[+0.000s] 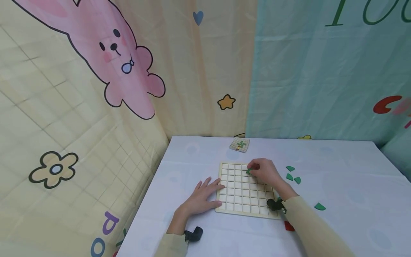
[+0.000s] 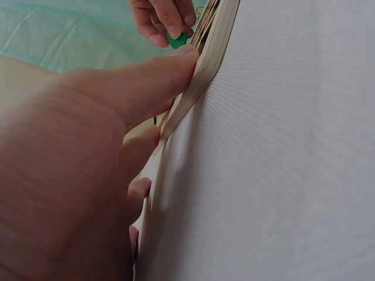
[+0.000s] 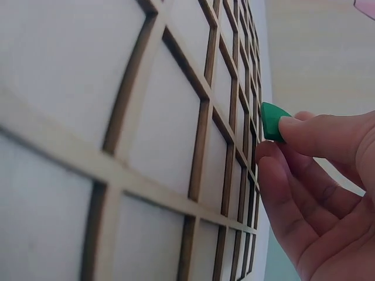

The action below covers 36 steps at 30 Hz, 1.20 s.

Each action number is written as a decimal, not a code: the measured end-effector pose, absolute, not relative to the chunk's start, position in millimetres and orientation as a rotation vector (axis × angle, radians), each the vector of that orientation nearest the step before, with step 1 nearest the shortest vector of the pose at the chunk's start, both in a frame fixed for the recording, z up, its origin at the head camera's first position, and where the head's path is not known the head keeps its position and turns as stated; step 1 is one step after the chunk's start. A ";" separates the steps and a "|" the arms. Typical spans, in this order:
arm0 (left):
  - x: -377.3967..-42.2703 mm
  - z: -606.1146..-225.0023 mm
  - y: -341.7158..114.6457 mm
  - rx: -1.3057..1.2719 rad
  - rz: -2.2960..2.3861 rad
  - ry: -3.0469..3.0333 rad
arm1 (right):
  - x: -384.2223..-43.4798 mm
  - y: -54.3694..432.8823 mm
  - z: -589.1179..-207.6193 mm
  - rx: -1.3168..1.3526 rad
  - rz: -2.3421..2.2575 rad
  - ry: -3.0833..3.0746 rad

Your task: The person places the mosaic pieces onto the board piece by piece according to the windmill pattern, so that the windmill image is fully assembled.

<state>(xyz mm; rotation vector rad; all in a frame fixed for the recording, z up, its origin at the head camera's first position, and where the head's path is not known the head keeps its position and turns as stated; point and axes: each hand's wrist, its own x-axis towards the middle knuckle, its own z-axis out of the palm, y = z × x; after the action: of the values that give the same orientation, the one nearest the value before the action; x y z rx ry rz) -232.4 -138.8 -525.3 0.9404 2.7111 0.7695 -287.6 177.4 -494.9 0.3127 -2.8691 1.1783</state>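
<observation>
A wooden grid board (image 1: pixel 239 194) with square cells lies on the white table. My right hand (image 1: pixel 264 171) pinches a green quarter-circle piece (image 3: pixel 272 121) between thumb and fingers, over the far part of the board. In the right wrist view the piece is close to the grid's far cells. My left hand (image 1: pixel 203 196) rests at the board's left edge with fingers spread, its thumb (image 2: pixel 158 79) on the rim in the left wrist view.
Several loose green pieces (image 1: pixel 290 168) lie right of the board, one (image 1: pixel 319 206) nearer me. A red piece (image 1: pixel 289 226) sits partly under the right forearm. Behind the board lies a small pattern card (image 1: pixel 239 145). Printed curtains (image 1: pixel 205 71) stand behind the table.
</observation>
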 end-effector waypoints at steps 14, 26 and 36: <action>-233.4 -526.2 -137.6 0.936 0.786 2.700 | -296.0 168.9 -503.7 0.324 1.238 -2.887; -233.2 -525.1 -138.2 0.934 0.781 2.700 | -296.4 168.3 -503.2 0.386 1.047 -2.942; -233.5 -527.6 -139.8 0.920 0.774 2.702 | -292.3 170.7 -506.0 0.423 1.089 -2.914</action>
<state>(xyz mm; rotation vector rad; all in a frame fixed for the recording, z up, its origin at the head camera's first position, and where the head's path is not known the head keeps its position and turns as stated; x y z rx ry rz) -233.5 -139.8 -527.6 0.9200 2.7025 0.7736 -292.3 170.7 -506.0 0.4225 -2.9141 1.0889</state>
